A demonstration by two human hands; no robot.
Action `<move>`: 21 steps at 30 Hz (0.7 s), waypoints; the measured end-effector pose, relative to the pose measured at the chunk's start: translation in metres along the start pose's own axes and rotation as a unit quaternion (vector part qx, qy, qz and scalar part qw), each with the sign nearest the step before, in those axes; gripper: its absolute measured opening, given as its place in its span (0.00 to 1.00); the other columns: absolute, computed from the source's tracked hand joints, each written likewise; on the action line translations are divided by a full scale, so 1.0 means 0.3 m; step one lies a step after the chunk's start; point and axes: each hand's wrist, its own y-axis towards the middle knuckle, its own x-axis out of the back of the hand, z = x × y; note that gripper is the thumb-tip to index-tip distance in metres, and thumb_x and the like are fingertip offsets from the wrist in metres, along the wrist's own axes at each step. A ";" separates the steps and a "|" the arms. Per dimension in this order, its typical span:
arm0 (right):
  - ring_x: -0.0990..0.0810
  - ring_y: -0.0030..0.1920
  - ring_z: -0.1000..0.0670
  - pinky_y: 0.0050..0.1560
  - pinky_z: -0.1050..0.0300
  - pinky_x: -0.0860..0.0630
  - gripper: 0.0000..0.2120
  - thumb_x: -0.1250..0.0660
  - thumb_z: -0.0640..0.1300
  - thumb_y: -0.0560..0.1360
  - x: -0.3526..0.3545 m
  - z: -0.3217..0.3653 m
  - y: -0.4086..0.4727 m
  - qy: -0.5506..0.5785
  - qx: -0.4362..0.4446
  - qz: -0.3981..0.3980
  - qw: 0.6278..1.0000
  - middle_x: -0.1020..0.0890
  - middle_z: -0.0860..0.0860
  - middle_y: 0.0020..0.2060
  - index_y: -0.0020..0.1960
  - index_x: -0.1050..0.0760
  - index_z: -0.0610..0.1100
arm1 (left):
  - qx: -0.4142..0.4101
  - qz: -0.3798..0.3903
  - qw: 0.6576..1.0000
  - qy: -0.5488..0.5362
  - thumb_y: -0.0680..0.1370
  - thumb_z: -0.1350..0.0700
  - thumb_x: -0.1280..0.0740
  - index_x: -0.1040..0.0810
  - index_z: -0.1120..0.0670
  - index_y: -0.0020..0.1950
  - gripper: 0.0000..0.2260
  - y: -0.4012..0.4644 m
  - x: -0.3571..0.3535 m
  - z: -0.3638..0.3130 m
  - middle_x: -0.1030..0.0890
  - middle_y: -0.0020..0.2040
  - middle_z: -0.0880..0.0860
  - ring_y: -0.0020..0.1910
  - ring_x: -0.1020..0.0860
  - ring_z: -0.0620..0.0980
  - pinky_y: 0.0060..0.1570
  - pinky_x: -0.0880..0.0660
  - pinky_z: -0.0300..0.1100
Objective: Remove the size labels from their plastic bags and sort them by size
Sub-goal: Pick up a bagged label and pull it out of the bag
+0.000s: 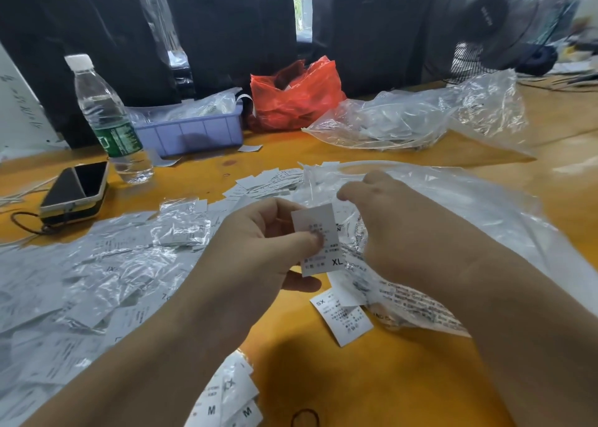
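Left hand [259, 242] pinches an XL label [318, 242] thumb-on-front, centre frame, held up off the bench [372, 378]. Right hand [382, 219] at 3 o'clock of it, fingers curled into the clear bag [453, 219]; whether they grip film or another label, cannot tell. Labels are light, thin and floppy, and would slide on the slick film: pinch by a short edge. XS label [341, 316] lies at 6 o'clock on the bench, M labels [226, 400] at 7 o'clock.

A white XL label [318, 240] stands upright before a crumpled clear printed bag [404, 284], with an XS label [344, 318] flat beneath and M labels [226, 400] (heaped loosely) nearest the camera.
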 end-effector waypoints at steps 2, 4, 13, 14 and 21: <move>0.23 0.49 0.48 0.48 0.49 0.22 0.25 0.41 0.30 0.71 0.002 -0.001 0.010 0.065 0.044 -0.046 0.996 0.31 0.51 0.58 0.65 0.30 0.48 | -0.006 -0.011 1.000 0.003 0.74 0.68 0.30 0.19 0.56 0.42 0.08 0.001 0.003 -0.004 0.15 0.39 0.57 0.37 0.15 0.55 0.28 0.21 0.41; 0.23 0.50 0.55 0.47 0.57 0.22 0.27 0.39 0.29 0.70 0.005 0.006 0.017 0.158 0.086 -0.076 0.981 0.29 0.54 0.56 0.64 0.27 0.51 | -0.031 -0.036 0.999 0.007 0.73 0.67 0.29 0.20 0.54 0.47 0.09 0.007 0.023 -0.017 0.15 0.39 0.55 0.37 0.15 0.54 0.28 0.22 0.41; 0.15 0.47 0.50 0.49 0.54 0.19 0.24 0.26 0.28 0.55 0.030 0.044 0.029 0.678 0.056 -0.007 0.733 0.19 0.48 0.50 0.48 0.19 0.47 | -0.145 -0.145 0.958 0.201 0.69 0.62 0.38 0.19 0.48 0.37 0.11 -0.022 0.226 -0.132 0.19 0.31 0.46 0.25 0.22 0.47 0.27 0.20 0.47; 0.16 0.46 0.49 0.47 0.57 0.19 0.26 0.24 0.26 0.54 0.026 0.063 0.027 0.699 0.057 0.008 0.713 0.19 0.47 0.49 0.48 0.19 0.45 | -0.121 -0.128 0.958 0.226 0.67 0.60 0.39 0.19 0.50 0.36 0.10 -0.042 0.224 -0.124 0.19 0.31 0.47 0.26 0.22 0.49 0.27 0.20 0.49; 0.15 0.44 0.47 0.42 0.61 0.20 0.21 0.26 0.24 0.55 0.021 0.182 0.011 0.740 0.060 0.061 0.667 0.19 0.44 0.46 0.43 0.18 0.44 | 0.025 -0.049 0.972 0.230 0.70 0.34 0.34 0.16 0.46 0.43 0.17 -0.120 0.239 -0.062 0.17 0.41 0.44 0.46 0.20 0.48 0.52 0.23 0.49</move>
